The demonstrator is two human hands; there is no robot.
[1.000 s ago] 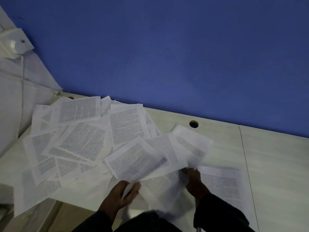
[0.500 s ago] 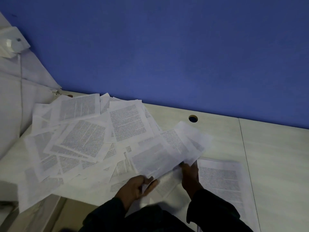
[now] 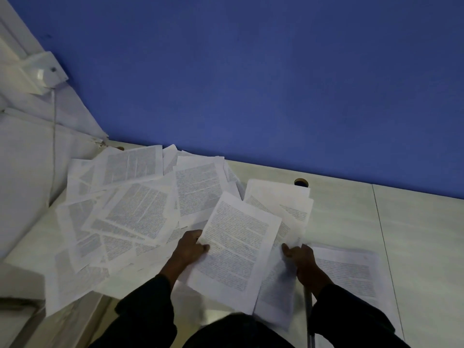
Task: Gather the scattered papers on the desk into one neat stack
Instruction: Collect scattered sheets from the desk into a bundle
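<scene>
Both grips pinching printed sheets (image 3: 236,249), left hand (image 3: 190,247), right hand (image 3: 300,257); long axis leaning up-right.

The fingers of the left hand (image 3: 190,248) are tucked under the white printed sheet (image 3: 237,249) it holds; only the thumb shows. The right hand (image 3: 301,258) hides part of the fanned white pages (image 3: 283,212) it grips, and those pages are motion-blurred near the wrist. The flat white paper stack (image 3: 351,272) runs off under the dark right sleeve (image 3: 351,320). Print on the scattered white sheets (image 3: 130,209) is too small to read. The white wall fixture (image 3: 42,74) is cut by the left edge.
</scene>
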